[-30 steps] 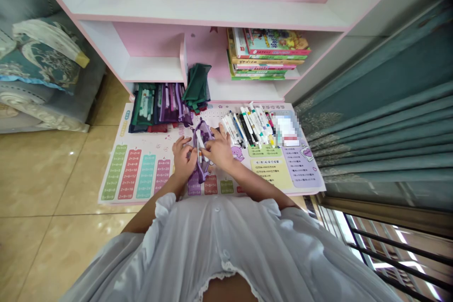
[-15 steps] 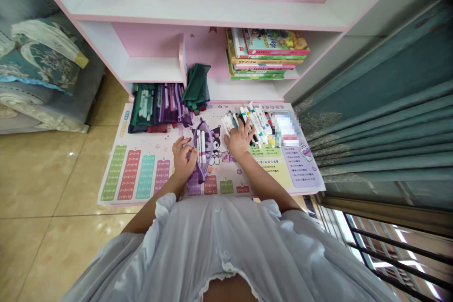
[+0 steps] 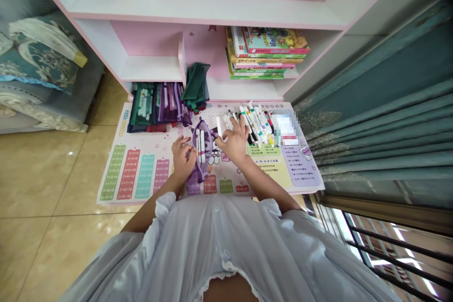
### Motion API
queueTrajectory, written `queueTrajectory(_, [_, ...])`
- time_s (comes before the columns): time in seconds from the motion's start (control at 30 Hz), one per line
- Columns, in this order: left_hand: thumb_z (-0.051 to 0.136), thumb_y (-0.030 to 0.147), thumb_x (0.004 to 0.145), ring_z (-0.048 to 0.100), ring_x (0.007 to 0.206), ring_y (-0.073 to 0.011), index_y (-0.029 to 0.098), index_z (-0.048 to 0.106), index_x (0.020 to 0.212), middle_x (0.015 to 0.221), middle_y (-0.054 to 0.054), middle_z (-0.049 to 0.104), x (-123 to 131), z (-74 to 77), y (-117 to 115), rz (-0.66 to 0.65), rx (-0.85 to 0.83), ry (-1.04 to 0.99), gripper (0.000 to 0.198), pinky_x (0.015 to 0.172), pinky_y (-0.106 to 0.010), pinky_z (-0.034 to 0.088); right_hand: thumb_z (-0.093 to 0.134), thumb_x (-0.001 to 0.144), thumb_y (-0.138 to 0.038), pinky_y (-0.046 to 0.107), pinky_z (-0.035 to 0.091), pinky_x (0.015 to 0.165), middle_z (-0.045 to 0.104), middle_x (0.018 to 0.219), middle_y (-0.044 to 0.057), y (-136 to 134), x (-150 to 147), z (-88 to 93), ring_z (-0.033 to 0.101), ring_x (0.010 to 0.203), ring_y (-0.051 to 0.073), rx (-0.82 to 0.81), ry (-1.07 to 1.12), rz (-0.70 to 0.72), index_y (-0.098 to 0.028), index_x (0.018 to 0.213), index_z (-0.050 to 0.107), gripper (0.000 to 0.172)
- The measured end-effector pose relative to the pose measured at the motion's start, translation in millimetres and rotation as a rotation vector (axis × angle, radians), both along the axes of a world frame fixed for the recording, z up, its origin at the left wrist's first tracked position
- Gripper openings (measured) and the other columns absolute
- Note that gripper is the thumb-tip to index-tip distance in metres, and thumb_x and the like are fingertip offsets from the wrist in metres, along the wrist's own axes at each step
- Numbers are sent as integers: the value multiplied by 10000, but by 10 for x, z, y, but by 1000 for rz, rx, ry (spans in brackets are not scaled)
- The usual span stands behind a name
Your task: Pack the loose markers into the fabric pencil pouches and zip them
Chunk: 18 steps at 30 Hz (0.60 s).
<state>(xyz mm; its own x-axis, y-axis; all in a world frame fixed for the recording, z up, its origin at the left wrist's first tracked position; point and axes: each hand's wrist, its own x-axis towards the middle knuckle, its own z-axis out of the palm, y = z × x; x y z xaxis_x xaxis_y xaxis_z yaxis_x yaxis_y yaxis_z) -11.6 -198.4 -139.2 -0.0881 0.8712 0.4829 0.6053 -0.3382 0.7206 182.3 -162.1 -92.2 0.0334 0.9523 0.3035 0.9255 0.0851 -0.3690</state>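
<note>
My left hand grips the left edge of a purple mesh pouch, which lies unzipped with a few white markers in it. Just right of the pouch, my right hand pinches a white marker between thumb and finger. Beyond that hand is a loose pile of white markers with coloured ends. Filled green pouches and purple pouches lie at the desk's back left.
A printed desk mat covers the desk. Green mesh pouches lean at the shelf. Stacked books stand in the shelf. A clear case, partly blurred, is right of the pile. A curtain hangs at the right.
My right hand has drawn slightly left from the pile, with a white marker now between its fingers. My left hand and the open pouch have barely moved.
</note>
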Motion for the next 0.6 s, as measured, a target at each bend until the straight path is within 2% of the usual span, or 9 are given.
queueTrajectory(0.1, [551, 256, 858, 484, 1276, -271, 215, 532, 685, 1127, -85, 641, -1, -10, 2, -3, 5, 8, 178, 1079, -519, 365, 644, 721, -284, 623, 210, 1131, 489, 1451, 106, -137, -167, 134, 220, 1458, 387, -17, 35, 124, -180, 558, 640, 194])
queueTrajectory(0.17, [553, 246, 856, 485, 1275, -269, 214, 535, 690, 1130, -82, 643, -2, -20, 5, -1, 16, 10, 170, 1078, -518, 366, 656, 718, -280, 629, 208, 1126, 481, 1458, 113, -182, -269, 147, 232, 1451, 386, -63, 39, 175, -176, 565, 648, 185])
queueTrajectory(0.4, [559, 242, 861, 491, 1267, -267, 207, 539, 702, 1130, -83, 638, -13, -35, 14, -6, 56, 19, 164, 1066, -513, 382, 690, 753, -325, 673, 189, 1103, 448, 1476, 140, -131, -453, -28, 164, 1459, 410, -153, 12, 201, -161, 678, 718, 182])
queueTrajectory(0.6, [557, 253, 862, 488, 1267, -267, 210, 545, 712, 1122, -82, 633, -10, -36, 12, -2, 55, 18, 157, 1065, -514, 386, 683, 797, -383, 694, 207, 1083, 450, 1464, 162, -104, -471, -82, 158, 1455, 426, -217, -16, 232, -158, 724, 733, 241])
